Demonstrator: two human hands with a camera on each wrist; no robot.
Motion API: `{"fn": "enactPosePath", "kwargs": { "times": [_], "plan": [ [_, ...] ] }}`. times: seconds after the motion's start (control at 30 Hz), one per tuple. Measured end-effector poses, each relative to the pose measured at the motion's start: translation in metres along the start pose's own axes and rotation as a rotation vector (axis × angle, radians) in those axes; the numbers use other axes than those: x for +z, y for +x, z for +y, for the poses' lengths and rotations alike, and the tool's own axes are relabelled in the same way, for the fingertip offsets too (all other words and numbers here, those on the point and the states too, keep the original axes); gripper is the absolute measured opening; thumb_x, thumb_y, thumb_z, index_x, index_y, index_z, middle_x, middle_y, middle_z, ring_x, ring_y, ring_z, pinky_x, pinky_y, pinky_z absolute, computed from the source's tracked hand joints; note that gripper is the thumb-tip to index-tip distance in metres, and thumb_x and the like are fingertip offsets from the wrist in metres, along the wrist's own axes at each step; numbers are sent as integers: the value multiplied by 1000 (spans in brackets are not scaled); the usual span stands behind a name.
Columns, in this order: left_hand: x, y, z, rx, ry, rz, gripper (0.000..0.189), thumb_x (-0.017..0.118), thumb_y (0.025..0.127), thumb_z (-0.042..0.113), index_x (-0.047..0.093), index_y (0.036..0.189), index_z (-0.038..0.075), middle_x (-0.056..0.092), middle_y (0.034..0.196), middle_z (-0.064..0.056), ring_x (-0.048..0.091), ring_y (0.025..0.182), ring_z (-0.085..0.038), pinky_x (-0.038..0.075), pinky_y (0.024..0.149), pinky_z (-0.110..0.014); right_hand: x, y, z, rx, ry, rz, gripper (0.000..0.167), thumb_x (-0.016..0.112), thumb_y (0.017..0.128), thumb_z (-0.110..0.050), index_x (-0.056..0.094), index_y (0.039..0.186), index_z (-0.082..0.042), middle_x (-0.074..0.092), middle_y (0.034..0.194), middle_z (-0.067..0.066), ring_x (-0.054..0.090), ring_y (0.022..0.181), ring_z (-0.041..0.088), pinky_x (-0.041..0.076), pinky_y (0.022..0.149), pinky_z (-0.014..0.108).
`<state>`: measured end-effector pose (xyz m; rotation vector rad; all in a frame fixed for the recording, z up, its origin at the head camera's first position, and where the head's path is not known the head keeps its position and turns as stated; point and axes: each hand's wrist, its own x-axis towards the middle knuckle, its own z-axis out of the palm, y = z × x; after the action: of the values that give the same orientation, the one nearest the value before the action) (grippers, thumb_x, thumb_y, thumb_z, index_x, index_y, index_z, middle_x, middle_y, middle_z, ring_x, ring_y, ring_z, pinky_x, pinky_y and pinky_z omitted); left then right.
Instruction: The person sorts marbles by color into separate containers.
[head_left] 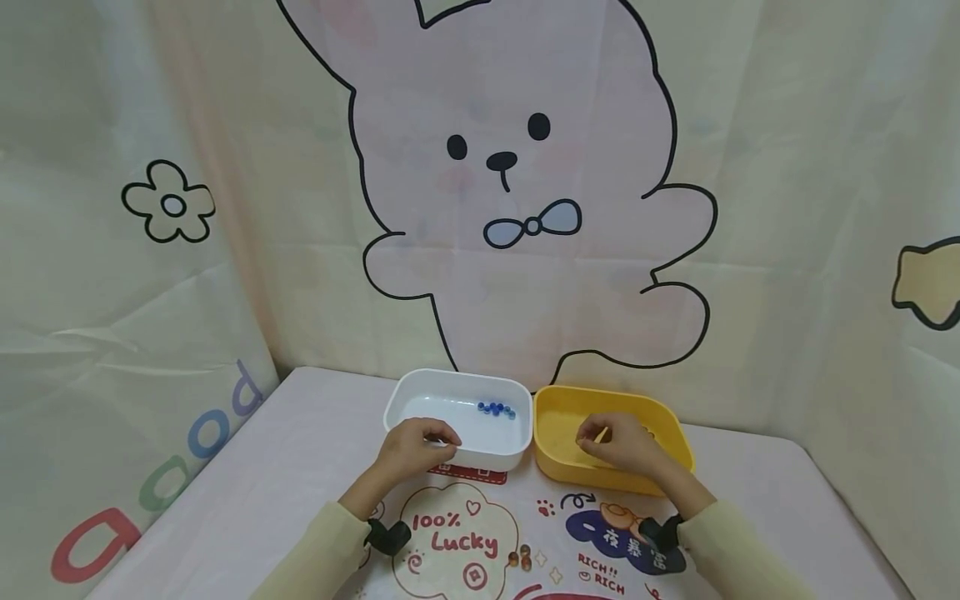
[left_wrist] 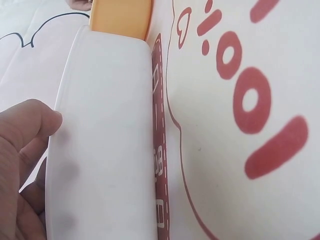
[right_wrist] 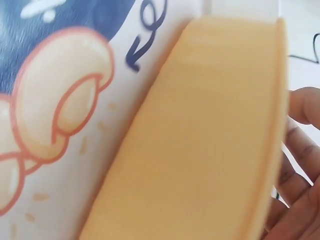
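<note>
A white plastic box (head_left: 517, 446) stands on the table, with several small blue beads (head_left: 497, 408) grouped on its floor at the right. My left hand (head_left: 416, 446) grips its front rim; the thumb (left_wrist: 50, 120) laps over the edge while the other fingers pass behind the wall. Beside it stands a yellow box (head_left: 558, 467). My right hand (head_left: 622, 442) is over it, fingers bent and reaching behind its near wall, thumb close to the index fingertip. I cannot tell whether a small thing is between them. Small round items (head_left: 649, 432) show partly behind this hand.
A printed cloth with red "100% Lucky" lettering (head_left: 453, 533) covers the table. Several brown round spots (head_left: 525, 557) lie near the front. Behind the boxes hangs a curtain with a cartoon animal (head_left: 510, 292). Each wrist wears a black band (head_left: 387, 537).
</note>
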<state>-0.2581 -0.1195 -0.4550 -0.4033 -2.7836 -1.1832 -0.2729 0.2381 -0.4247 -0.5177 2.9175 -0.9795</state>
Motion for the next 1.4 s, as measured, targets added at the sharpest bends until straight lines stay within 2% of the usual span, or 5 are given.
{"fn": "enactPosePath", "kwargs": {
  "times": [0.23,0.6,0.9,1.4],
  "plan": [
    [2,0,-1,-4,2,2,6,73,80,29,70,81,34,69,87,15,62,87,-9,48,74,-31,3,13,15,38,-12,19,5,72,84,-17,70,85,-14,62,81,-2,52,77,14,45,69,25],
    [1,1,0,3,-4,-1,5,73,80,29,71,81,33,68,87,14,61,85,-9,48,71,-30,7,24,29,121,16,-5,6,70,85,-14,70,88,-10,62,81,1,51,79,18,42,71,30],
    [-1,0,4,-6,-9,-1,5,73,80,28,71,81,33,69,87,13,61,85,-10,48,71,-30,12,27,40,210,88,-23,10,70,83,-10,69,92,-5,61,82,6,51,72,18,44,61,27],
    [-1,-1,3,-13,-10,-2,4,73,80,28,71,82,31,69,87,12,60,86,-11,48,71,-30,13,31,50,224,103,-36,14,71,81,-11,70,93,-3,59,79,5,50,68,17,44,58,27]
  ]
}}
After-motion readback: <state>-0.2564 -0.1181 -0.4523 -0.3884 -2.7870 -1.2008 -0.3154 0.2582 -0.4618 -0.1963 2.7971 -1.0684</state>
